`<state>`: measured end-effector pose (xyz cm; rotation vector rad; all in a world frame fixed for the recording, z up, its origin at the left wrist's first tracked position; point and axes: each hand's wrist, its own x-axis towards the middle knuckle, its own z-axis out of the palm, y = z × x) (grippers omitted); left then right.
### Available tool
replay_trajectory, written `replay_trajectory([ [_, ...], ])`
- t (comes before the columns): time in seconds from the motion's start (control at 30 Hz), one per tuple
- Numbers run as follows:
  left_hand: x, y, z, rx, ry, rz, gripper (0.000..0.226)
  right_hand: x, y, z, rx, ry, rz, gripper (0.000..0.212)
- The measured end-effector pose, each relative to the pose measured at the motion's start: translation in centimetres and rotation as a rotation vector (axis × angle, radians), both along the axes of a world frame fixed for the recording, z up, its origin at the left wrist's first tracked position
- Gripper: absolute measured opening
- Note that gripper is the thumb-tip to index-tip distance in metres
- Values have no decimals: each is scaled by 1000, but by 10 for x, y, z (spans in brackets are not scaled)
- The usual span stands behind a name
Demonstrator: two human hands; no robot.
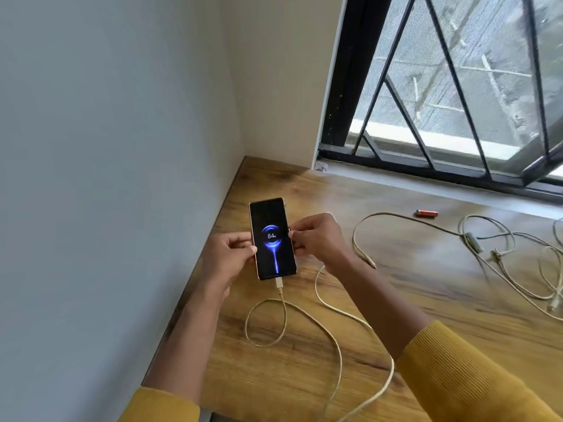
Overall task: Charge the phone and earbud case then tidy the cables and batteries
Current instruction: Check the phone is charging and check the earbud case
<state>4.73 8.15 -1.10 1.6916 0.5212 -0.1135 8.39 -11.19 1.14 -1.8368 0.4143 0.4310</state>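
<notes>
We hold the phone (272,239) between both hands, over the left end of the wooden table (396,300), close to the grey wall (106,147). Our left hand (227,254) curls round the phone's left edge, thumb tip lying on the rim of the screen. Our right hand (316,239) pinches the right edge, fingers bent and bunched at the side of the case. The screen faces up and shows a blue charging picture with the figure 84.

A white cable (304,318) is plugged into the phone's bottom end; it makes a small loop on the table, then runs off towards the near edge. A second cable end (364,254) lies just beside our right wrist. Further right sits a tangle of cables (502,254), and a red battery (426,213) lies near the window sill (426,181). Both forearms show yellow sleeves (457,376).
</notes>
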Motion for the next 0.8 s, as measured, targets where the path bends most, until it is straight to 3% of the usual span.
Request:
replay_trajectory([
  [0.23, 10, 0, -23, 172, 142, 7, 33, -2, 19, -24, -352, -31, 49, 14],
  [0.8, 12, -17, -23, 657, 90, -108, 20, -10, 16, -28, -382, -121, 135, 16],
])
